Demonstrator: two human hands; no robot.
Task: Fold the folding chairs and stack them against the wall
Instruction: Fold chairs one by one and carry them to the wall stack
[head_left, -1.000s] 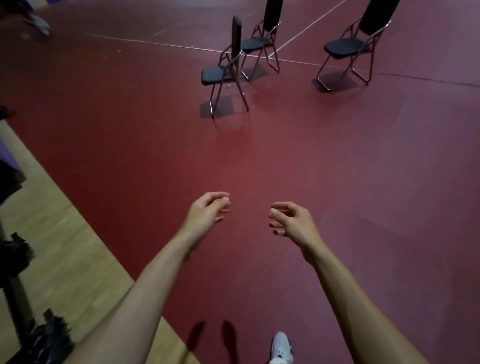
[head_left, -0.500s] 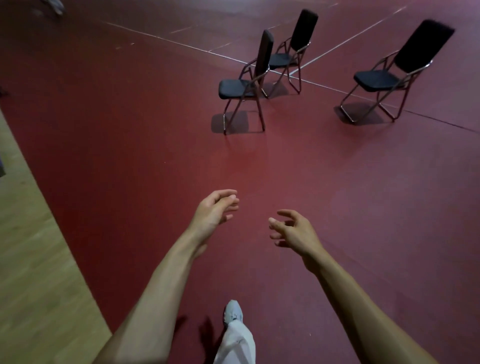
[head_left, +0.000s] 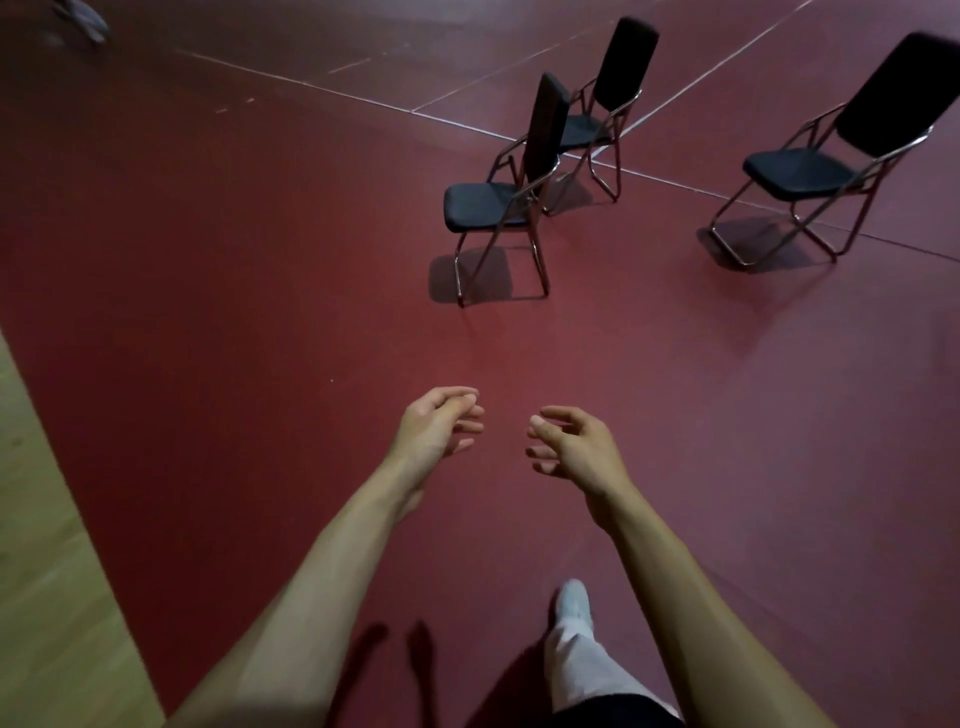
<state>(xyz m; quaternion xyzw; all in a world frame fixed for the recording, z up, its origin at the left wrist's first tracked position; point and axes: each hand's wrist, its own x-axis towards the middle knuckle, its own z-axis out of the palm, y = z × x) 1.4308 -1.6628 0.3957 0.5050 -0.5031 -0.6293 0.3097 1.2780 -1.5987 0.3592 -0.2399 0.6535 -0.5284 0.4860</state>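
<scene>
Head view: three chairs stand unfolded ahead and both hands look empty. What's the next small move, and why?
Probably step forward to the nearest chair and reach for its backrest. The left hand and right hand hold nothing and hang well short of it, which stands unfolded on the red floor.

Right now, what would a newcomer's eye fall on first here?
The left hand and the right hand reach forward, empty, over the red floor. Ahead stand three unfolded black chairs: the nearest chair at centre, the second chair close behind it, the third chair far right.
</scene>
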